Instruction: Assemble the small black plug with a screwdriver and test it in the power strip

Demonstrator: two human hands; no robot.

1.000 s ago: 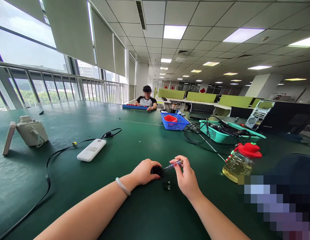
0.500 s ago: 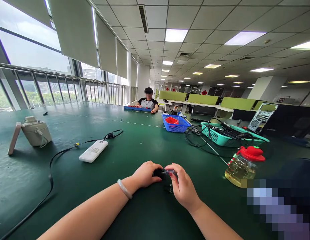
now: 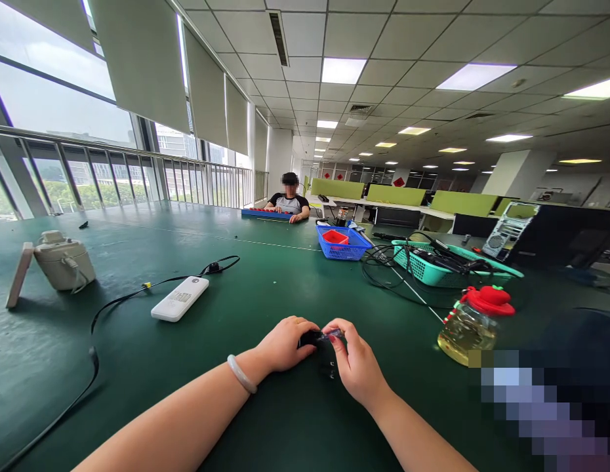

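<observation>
Near the front middle of the green table (image 3: 270, 298), my left hand (image 3: 286, 344) is closed around a small black object (image 3: 309, 338), most of it hidden by the fingers. My right hand (image 3: 359, 360) pinches a slim, partly see-through piece (image 3: 335, 333) that looks like a small screwdriver handle. Its tip points left and meets the black object or sits right beside it; I cannot tell which. Below, between the hands, a dark part with small shiny metal bits (image 3: 329, 372) shows against the table.
On the left are a white power bank (image 3: 181, 299), a black cable (image 3: 96, 367) and a beige bottle (image 3: 65, 262). To the right stand a red-lidded jar (image 3: 472, 324), a teal basket (image 3: 427, 267) of cables and a blue basket (image 3: 342, 244). A person (image 3: 290, 200) sits at the far end.
The view has shifted slightly, so most things sit a little further left. Both hands keep nearly the same pose and grip on the black object and the slim piece.
</observation>
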